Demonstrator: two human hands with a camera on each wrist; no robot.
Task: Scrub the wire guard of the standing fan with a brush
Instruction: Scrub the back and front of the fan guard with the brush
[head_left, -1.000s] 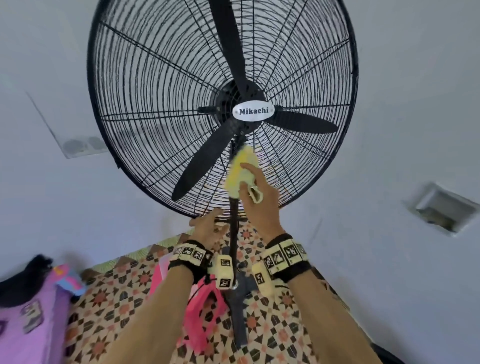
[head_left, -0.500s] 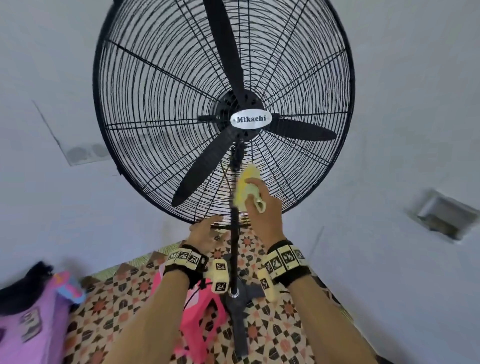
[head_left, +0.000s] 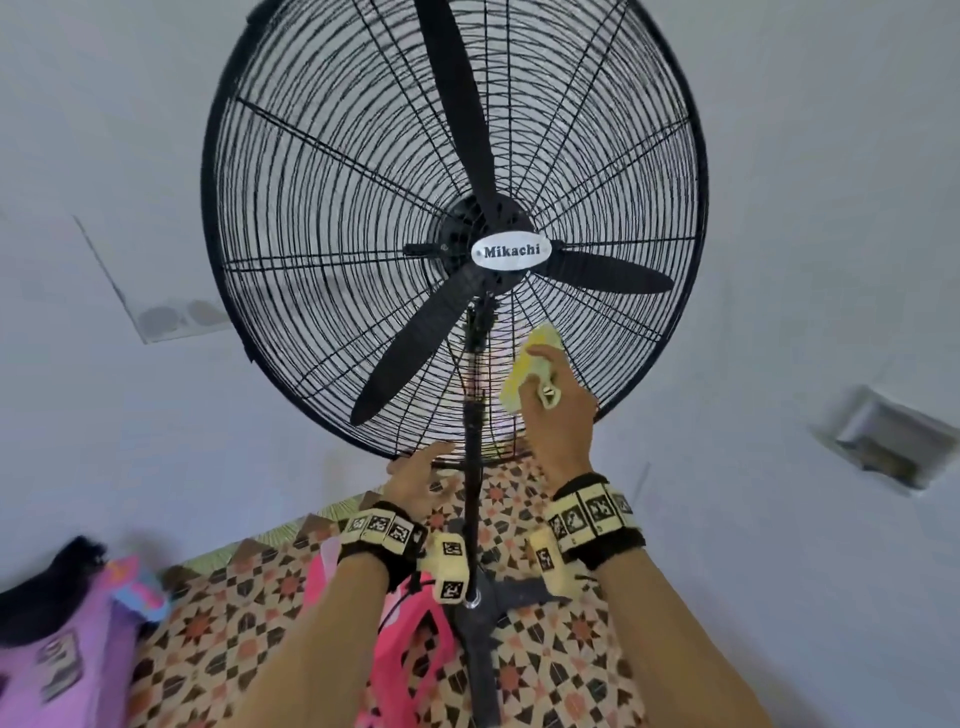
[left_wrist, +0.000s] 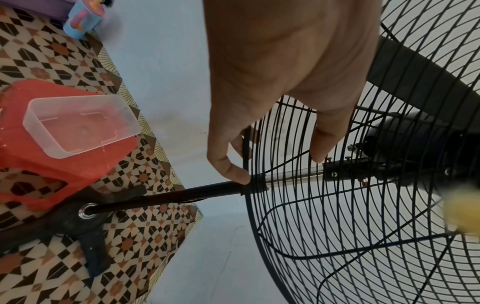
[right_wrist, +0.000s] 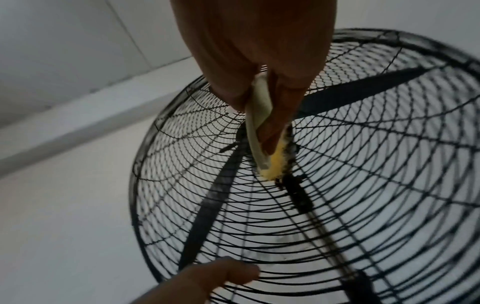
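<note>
A large black wire guard (head_left: 322, 218) fills the upper middle of the head view, round and cage-like, with three black blades (head_left: 457, 119) behind it and a white oval "Mikachi" badge (head_left: 511, 251) at its centre. The guard sits on top of a black pole (head_left: 471, 493) that runs down to a dark cross-shaped base (head_left: 483, 618) on a patterned floor mat (head_left: 218, 639).

Against the lower right part of the guard, a yellow brush (head_left: 530, 366) presses its bristles into the wires. The right hand (head_left: 558, 415) grips it, fingers and thumb curled round the pale handle; the right wrist view shows the yellow bristles (right_wrist: 275, 164) touching the wires near the hub.

The left hand (head_left: 415, 478) holds the bottom rim of the guard, just left of the pole. In the left wrist view its fingers (left_wrist: 228, 164) curl over the rim wire, with the fingertips hooked through the guard close to where the pole passes.

Both wrists wear bands with black-and-white markers. On the floor beside the base stands a red stool (left_wrist: 59, 148) with a clear plastic tub (left_wrist: 78, 123) on it. A purple item (head_left: 57, 670) lies at the lower left, against pale walls.
</note>
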